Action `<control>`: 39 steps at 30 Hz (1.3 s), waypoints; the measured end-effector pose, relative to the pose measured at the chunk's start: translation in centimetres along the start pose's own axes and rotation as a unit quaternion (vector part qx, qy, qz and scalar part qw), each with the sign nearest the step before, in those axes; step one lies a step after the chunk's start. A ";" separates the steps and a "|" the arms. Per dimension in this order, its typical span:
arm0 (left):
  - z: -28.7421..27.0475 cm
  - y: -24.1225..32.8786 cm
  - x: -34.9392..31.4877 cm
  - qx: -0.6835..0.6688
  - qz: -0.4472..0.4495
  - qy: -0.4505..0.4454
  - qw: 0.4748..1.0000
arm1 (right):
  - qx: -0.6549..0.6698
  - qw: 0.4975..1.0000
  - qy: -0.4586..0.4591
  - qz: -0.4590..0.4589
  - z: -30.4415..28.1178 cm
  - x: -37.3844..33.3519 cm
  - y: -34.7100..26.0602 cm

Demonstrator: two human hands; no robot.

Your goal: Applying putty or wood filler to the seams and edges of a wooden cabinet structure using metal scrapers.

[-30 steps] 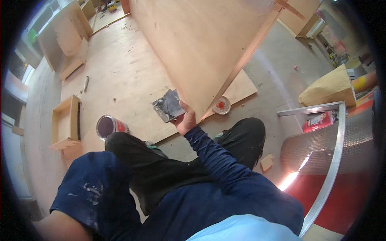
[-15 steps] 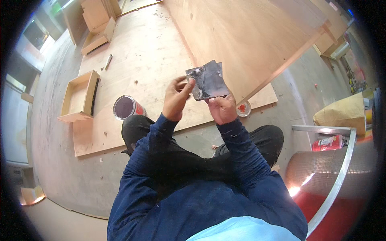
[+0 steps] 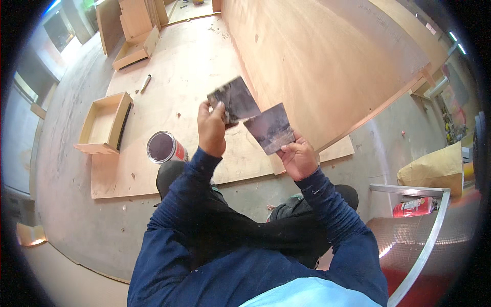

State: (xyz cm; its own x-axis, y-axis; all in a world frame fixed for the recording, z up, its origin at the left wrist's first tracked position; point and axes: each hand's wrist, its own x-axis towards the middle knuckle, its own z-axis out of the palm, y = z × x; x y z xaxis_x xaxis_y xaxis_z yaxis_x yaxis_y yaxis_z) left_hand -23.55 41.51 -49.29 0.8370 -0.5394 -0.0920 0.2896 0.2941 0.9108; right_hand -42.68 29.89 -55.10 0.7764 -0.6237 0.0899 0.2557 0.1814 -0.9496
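Over the plywood sheet (image 3: 204,169) in front of my knees, each hand holds a flat, dark, square putty spreader. My left hand (image 3: 211,128) pinches the left putty spreader (image 3: 235,99) by its lower left corner, thumb on top. My right hand (image 3: 299,156) grips the right putty spreader (image 3: 269,128) at its lower right corner. Pale and dark smears mark both faces. The two inner edges come close together; whether they touch I cannot tell. Left of my left forearm stands a round tin (image 3: 161,147) with a dark top and a red label.
A wooden drawer (image 3: 102,125) lies on the left, near a slim handled tool (image 3: 146,83). A large plywood panel (image 3: 327,66) rises ahead on the right. At my right are a metal frame (image 3: 429,250), a red bottle (image 3: 413,207) and a brown paper bag (image 3: 432,171).
The spreaders, overlapping before, have moved apart. My left hand has gone left, my right hand right and nearer me. A dish of red paste beside my right hand is now out of sight.
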 end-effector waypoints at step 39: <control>6.8 -4.6 30.5 0.709 0.368 -0.019 0.602 | 0.109 0.984 -0.005 0.141 -4.3 -2.0 5.1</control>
State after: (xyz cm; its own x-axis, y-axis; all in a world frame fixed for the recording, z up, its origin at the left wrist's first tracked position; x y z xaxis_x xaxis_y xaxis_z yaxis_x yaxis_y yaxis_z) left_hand -2.52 18.32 -53.54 0.4773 -0.7006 0.5305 -0.8625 -0.4890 0.1302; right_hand -45.43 28.82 -61.38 0.8392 -0.5186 -0.1637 0.1464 0.5053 -0.8504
